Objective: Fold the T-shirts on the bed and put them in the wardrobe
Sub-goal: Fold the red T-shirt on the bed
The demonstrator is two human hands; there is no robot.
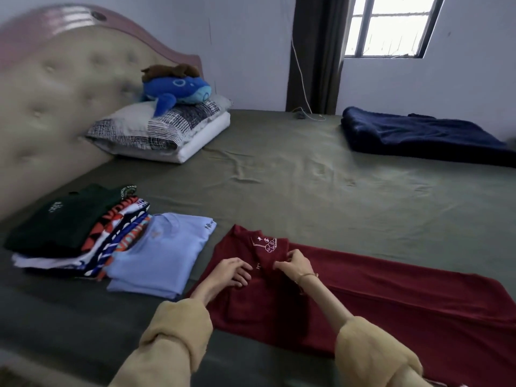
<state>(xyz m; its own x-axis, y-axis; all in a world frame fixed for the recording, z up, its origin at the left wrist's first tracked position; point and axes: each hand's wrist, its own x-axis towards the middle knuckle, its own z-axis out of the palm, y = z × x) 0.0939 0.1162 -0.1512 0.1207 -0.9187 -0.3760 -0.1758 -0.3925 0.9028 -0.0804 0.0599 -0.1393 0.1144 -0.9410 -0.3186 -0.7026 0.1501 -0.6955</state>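
A dark red T-shirt (391, 300) lies stretched out on the near part of the bed, its collar end to the left with a white printed emblem. My left hand (233, 270) presses flat on the shirt just left of the emblem. My right hand (293, 263) pinches a folded-over flap of red cloth beside the emblem. To the left lies a folded light blue T-shirt (164, 252). Further left sits a stack of folded T-shirts (72, 230) with a dark green one on top.
The bed has an olive green sheet (293, 177) and a padded headboard (55, 101) at left. Pillows (159, 132) with a blue plush toy (176, 90) sit by the headboard. A folded navy blanket (418, 135) lies at the far right. A cable (310, 115) rests near the curtain.
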